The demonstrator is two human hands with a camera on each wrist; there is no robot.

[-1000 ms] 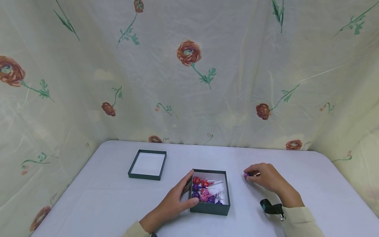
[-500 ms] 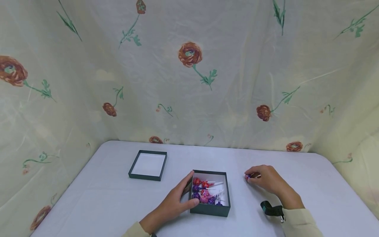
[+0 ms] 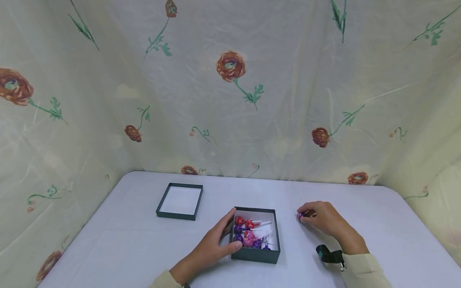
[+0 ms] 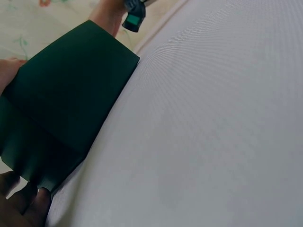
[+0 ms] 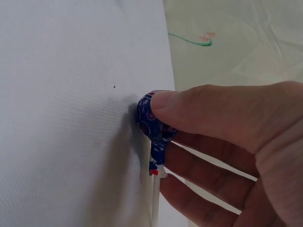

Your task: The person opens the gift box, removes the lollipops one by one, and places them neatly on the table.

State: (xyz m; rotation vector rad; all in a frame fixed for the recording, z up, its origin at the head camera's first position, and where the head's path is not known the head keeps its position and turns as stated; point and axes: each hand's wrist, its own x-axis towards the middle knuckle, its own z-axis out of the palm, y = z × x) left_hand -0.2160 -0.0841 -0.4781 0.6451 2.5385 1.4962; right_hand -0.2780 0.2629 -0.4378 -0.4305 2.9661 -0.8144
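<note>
A dark green open box stands on the table in the head view, holding several wrapped lollipops in red, pink and purple. My left hand grips the box's left side, thumb over the front rim and fingers along the far left corner. In the left wrist view the box's green outer wall fills the upper left, fingertips against it. To the right of the box, my right hand pinches a blue-and-purple wrapped lollipop by its head, close over the table. Its white stick points down in the right wrist view.
The matching box lid lies inside up, to the left behind the box. A white cloth covers the table. Floral curtains hang along the back and both sides. A dark wrist device sits at the right cuff.
Little differs: the right hand with the lollipop turns slightly and stays in nearly the same spot. The left hand and the box stay put, and the head view tips a touch.
</note>
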